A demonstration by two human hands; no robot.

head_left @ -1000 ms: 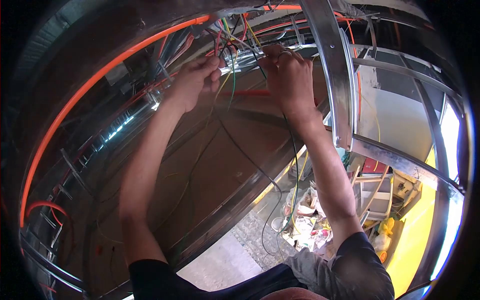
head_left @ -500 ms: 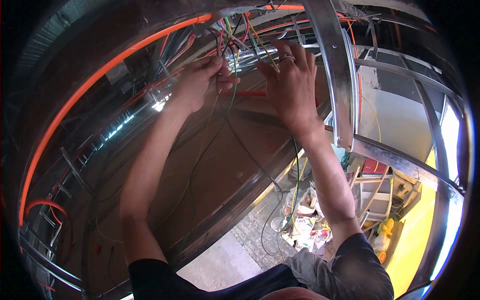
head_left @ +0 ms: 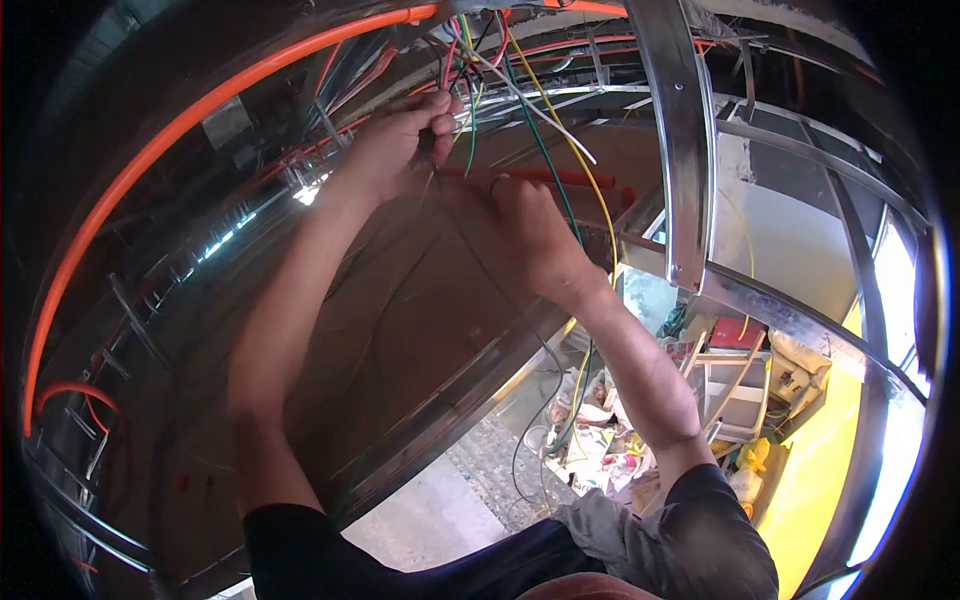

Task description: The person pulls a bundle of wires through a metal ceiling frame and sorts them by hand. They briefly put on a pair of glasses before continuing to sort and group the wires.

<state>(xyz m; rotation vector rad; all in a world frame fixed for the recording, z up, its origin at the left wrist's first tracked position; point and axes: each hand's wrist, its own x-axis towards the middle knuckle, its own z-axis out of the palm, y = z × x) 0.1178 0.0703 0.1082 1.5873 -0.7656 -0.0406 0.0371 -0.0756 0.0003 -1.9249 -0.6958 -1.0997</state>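
Observation:
Several coloured wires hang from the ceiling at top centre. My left hand (head_left: 415,140) is closed around a dark wire (head_left: 470,240) just below this bundle. Right of it and lower, my right hand (head_left: 530,235) is curled with its fingers bent and blurred; what lies between them is hidden. Beyond the right hand, a yellow wire (head_left: 602,200) and a green wire (head_left: 545,150) run downward. A white wire (head_left: 560,130) sticks out with a free end above the right hand.
An orange conduit (head_left: 190,118) curves along the upper left. A vertical metal stud (head_left: 685,150) stands right of my right hand, joined to a metal rail (head_left: 790,315). Below are a wooden-framed ladder-like piece (head_left: 735,385), bags and debris on the floor.
My right hand has moved down and left, away from the yellow and white wires, and its fingers have curled. My left hand stays near the bundle, slightly shifted.

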